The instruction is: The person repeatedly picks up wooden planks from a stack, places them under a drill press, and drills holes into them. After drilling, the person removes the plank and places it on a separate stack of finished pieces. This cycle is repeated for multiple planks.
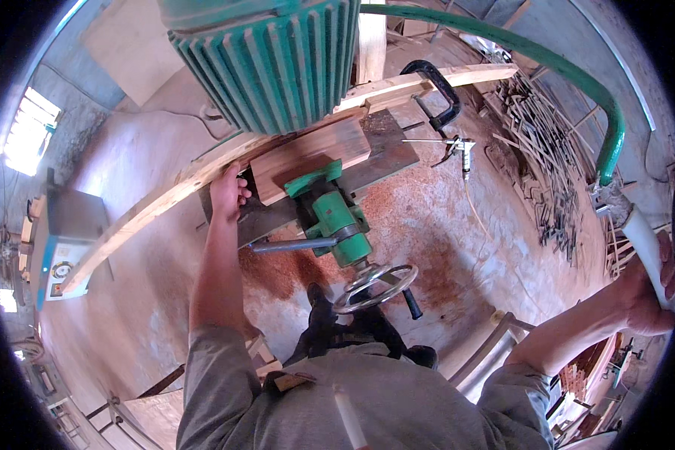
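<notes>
A reddish-brown wooden block [311, 159] lies on the dark metal table [386, 154] of a green machine. It sits between a long pale board [180, 187] and a green clamp [336, 217] with a shiny handwheel [375, 289]. My left hand [229, 193] is at the block's left end, against the long board, its fingers curled; what they close on is hidden. At the far right, my right hand [649, 296] is wrapped round the pale grip [643, 244] of a long, bent green lever [570, 75]. A finned green motor [266, 64] hides the area above the block.
A black C-clamp [444, 97] grips the long board's right part. An air blow gun [461, 150] with a thin hose is just right of the table. Wood shavings [397, 225] cover the floor, and thin wood strips [547, 165] are heaped at right. A cabinet [71, 232] stands left.
</notes>
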`<state>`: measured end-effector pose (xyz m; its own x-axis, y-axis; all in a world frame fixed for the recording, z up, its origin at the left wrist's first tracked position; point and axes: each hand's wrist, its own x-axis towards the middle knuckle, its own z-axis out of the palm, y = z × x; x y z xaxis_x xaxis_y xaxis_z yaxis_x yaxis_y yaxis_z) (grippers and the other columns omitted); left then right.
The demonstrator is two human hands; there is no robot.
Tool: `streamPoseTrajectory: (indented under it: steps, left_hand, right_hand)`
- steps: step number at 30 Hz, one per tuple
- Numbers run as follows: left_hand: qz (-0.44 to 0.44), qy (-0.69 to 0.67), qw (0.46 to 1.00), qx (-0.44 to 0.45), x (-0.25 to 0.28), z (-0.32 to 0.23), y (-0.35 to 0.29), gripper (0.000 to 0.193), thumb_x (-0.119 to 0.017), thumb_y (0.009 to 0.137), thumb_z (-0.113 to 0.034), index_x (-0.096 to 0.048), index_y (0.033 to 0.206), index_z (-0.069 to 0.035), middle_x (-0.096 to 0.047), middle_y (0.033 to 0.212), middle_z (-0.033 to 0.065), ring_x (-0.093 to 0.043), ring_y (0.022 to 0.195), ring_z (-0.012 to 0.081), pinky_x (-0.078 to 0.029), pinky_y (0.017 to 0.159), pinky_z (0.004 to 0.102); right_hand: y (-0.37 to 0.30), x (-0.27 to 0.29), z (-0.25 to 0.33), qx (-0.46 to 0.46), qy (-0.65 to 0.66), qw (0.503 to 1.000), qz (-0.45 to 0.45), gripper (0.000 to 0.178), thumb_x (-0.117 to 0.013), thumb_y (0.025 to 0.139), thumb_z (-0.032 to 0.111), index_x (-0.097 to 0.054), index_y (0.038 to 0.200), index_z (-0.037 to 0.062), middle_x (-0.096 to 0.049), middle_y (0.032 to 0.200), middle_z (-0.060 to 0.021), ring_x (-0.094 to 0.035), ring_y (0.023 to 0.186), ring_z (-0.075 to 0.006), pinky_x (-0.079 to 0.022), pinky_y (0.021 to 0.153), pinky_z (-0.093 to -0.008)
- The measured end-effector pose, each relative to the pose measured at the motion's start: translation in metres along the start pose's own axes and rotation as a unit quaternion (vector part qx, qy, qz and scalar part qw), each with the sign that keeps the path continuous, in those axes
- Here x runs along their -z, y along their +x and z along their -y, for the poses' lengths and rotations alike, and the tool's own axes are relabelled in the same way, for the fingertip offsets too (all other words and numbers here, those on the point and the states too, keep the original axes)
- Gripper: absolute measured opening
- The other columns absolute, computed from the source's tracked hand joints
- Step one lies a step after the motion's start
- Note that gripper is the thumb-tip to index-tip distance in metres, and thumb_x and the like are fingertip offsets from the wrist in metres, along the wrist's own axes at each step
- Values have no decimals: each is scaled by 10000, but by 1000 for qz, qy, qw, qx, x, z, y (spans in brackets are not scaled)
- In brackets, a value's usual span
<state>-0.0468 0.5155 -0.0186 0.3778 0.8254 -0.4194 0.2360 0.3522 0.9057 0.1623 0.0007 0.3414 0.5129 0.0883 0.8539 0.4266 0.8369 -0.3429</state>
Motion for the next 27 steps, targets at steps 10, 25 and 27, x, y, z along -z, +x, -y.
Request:
streamPoseTrajectory:
  steps: [10,25,27]
  left_hand:
    - [14,-13,1000,-9,2,4,2,337,-600,864,-398,-567,996,-89,-553,661,17,-530,444,114,-356,357,235]
    - [11,-9,1000,-3,3,7,5,317,-599,864,-397,-571,1005,-113,-556,661,6,-536,454,115,-353,362,228]
    - [12,-10,1000,3,4,8,7,319,-600,864,-399,-572,1005,-114,-557,661,4,-538,457,115,-354,363,227]
  right_hand:
    - [-28,26,23,17,-12,991,-130,414,-721,571,480,-477,640,153,-397,551,35,-368,592,-163,-280,688,-383]
    - [-83,38,16,51,-93,980,-171,402,-822,557,409,-606,733,118,-473,655,44,-440,804,-212,-307,842,-414]
    - [-93,36,13,38,-115,980,-158,404,-816,576,419,-634,777,120,-479,676,41,-425,862,-233,-296,878,-429]
